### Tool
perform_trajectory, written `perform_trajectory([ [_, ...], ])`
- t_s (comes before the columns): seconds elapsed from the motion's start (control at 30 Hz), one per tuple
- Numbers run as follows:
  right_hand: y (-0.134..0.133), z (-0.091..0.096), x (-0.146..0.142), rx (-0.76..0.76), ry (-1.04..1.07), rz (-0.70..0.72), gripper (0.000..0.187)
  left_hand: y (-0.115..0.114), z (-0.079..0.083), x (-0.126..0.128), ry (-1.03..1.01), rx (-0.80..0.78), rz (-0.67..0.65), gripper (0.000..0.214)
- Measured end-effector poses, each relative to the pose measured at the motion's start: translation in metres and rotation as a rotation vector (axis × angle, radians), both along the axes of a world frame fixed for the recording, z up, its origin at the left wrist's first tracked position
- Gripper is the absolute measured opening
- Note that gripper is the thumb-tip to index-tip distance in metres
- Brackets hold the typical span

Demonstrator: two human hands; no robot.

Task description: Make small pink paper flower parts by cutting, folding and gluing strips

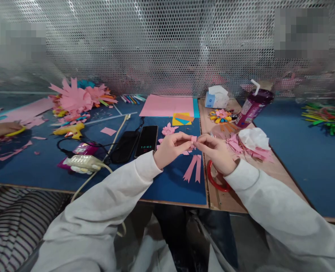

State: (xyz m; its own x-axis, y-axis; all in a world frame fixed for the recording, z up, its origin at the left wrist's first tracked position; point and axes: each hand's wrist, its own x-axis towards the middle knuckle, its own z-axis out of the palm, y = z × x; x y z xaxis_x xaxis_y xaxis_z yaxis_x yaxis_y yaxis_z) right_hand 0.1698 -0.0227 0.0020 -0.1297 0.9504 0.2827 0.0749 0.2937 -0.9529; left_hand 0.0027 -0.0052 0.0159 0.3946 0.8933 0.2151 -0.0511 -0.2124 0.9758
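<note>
My left hand (171, 148) and my right hand (217, 151) meet above the blue mat (170, 181), both pinching one small pink paper piece (194, 139) between their fingertips. Just below the hands lie loose pink paper strips (194, 169) on the mat. A red ring-shaped handle (215, 180), probably scissors, lies under my right wrist. A pink paper flower (169, 129) sits just behind my left hand.
Two dark phones (146, 140) and a power strip (84, 162) with cables lie at left. Pink paper sheets (167, 106), a tissue box (217, 97), a purple cup with straw (252, 107), paper flowers (77, 97), a yellow glue gun (69, 130) and crumpled tissue (254, 138) surround them. Another person's hand (0, 129) rests far left.
</note>
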Motion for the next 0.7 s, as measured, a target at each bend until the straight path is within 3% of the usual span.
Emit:
perform_trajectory([
  [0.37, 0.0014, 0.0004, 0.0011, 0.003, 0.01, -0.102, 0.019, -0.0004, 0.0016, 0.0003, 0.031, 0.027, 0.009, 0.012],
  [0.7, 0.0005, -0.0013, 0.0032, 0.067, -0.011, -0.055, 0.013, -0.0029, -0.0013, 0.0017, 0.039, -0.005, -0.063, 0.016],
])
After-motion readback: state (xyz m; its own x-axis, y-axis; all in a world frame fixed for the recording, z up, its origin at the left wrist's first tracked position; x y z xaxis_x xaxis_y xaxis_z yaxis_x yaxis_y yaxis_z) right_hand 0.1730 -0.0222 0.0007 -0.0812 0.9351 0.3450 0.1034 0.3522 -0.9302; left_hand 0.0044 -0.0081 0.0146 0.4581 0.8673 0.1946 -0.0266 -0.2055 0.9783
